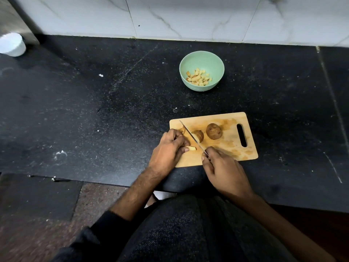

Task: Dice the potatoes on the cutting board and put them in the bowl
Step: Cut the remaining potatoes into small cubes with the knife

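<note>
A wooden cutting board [229,148] lies near the counter's front edge. On it sit a whole brown potato [214,131] and a cut potato half [198,136]. My left hand [168,148] presses on potato pieces [191,148] at the board's left end, mostly hiding them. My right hand [221,167] grips the handle of a knife [190,135], whose blade runs diagonally up-left between my left hand and the half. A mint green bowl [201,59] holding several potato cubes [199,77] stands beyond the board.
The black stone counter [94,101] stretches wide to the left. A white cup [12,44] stands at the far left back by a metal appliance. A white marble-tile wall [188,16] closes the back. Small scraps dot the counter.
</note>
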`<action>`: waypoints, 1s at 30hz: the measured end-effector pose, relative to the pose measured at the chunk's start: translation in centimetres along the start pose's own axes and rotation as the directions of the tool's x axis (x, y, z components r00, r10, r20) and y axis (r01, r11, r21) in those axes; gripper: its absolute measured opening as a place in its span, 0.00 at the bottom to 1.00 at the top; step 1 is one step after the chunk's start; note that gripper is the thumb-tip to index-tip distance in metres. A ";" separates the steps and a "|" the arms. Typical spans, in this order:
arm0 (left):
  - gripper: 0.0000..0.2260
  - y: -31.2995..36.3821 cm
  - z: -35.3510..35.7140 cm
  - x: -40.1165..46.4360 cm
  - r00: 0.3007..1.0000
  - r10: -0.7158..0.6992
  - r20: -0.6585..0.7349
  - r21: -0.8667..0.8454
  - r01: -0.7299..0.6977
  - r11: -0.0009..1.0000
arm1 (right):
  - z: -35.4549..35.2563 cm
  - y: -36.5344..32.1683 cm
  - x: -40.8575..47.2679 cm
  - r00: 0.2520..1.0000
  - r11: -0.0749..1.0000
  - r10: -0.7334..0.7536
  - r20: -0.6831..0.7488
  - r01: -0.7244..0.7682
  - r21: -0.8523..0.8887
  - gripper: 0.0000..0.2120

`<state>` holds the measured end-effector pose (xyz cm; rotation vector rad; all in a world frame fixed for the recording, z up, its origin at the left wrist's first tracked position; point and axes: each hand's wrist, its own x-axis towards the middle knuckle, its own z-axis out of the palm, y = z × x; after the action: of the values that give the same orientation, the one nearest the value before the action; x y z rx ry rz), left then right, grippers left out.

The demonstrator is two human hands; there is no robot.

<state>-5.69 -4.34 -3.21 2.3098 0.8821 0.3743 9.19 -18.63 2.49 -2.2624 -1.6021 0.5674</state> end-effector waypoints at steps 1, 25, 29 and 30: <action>0.05 0.1 0.1 -0.1 1.000 0.006 -0.015 -0.010 -0.006 1.000 | 0.2 0.0 0.4 0.999 0.999 -0.022 -0.043 0.023 0.025 0.05; 0.05 3.4 -0.7 -0.9 0.944 -0.313 0.107 -0.930 0.206 0.305 | 1.8 -0.4 3.6 0.972 0.513 0.213 0.099 -0.197 0.836 0.04; 0.06 2.8 -0.3 -1.0 0.951 -0.305 0.042 -0.764 0.227 0.604 | 2.4 0.7 4.2 0.985 0.724 0.170 0.015 -0.135 0.676 0.04; 0.06 2.7 -0.1 -1.1 0.955 -0.293 0.044 -0.727 0.231 0.646 | 2.6 1.0 4.3 0.986 0.765 0.168 0.002 -0.132 0.631 0.04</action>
<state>-5.19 -6.59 -1.45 1.4060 0.8811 0.5696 9.99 -14.84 -0.86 -1.8646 -0.9869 0.9158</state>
